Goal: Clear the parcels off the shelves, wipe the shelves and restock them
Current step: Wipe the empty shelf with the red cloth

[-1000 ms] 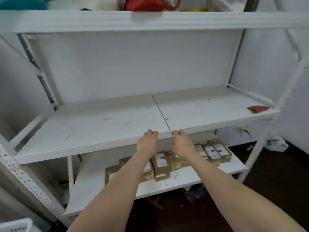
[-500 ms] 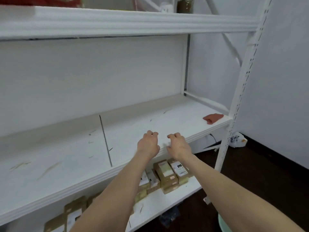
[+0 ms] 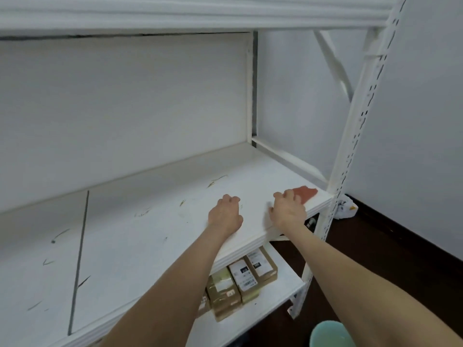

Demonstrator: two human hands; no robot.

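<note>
You have two hands in view: the left hand (image 3: 224,215) at 6 o'clock from the frame's centre, the right hand (image 3: 288,211) at 4 o'clock. One red cloth (image 3: 306,192) lies at 4 o'clock. Three shelves show: top (image 3: 175,13), middle (image 3: 140,229), bottom (image 3: 253,319). At least four parcels (image 3: 246,275) sit at 6 o'clock, and one teal tub (image 3: 330,334) at 5 o'clock.

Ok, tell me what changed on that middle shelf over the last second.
Both hands moved right along the shelf front: the left hand now rests on the board, and the right hand has reached the red cloth, its fingers at the cloth's edge. Neither hand has visibly gripped anything. The cloth stays at the right end, the shelf stays bare and scuffed, and the parcels stay on the shelf below.
</note>
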